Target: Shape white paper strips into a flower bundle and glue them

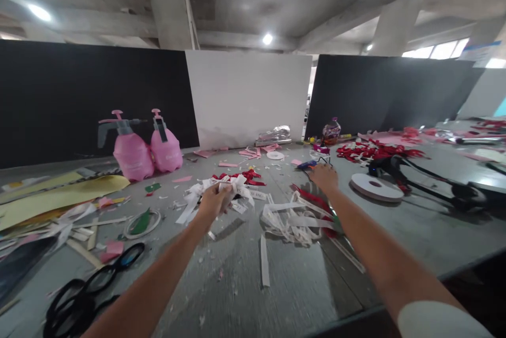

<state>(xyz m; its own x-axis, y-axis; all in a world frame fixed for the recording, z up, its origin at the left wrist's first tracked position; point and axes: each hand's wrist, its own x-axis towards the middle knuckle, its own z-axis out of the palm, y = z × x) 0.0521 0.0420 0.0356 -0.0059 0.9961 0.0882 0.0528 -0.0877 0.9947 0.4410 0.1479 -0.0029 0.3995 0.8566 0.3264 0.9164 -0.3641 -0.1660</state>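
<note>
Clamped in left hand: white ribbon bow, held just above bench, tails trailing left. Further right, right hand stretched forward, finger spread not discernible; blue-handled tool just beyond fingertips, slightly left, nearer this hand

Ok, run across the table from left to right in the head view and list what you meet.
Pink spray bottles → left hand gripping a white ribbon bow → right hand → white tape roll.
</note>
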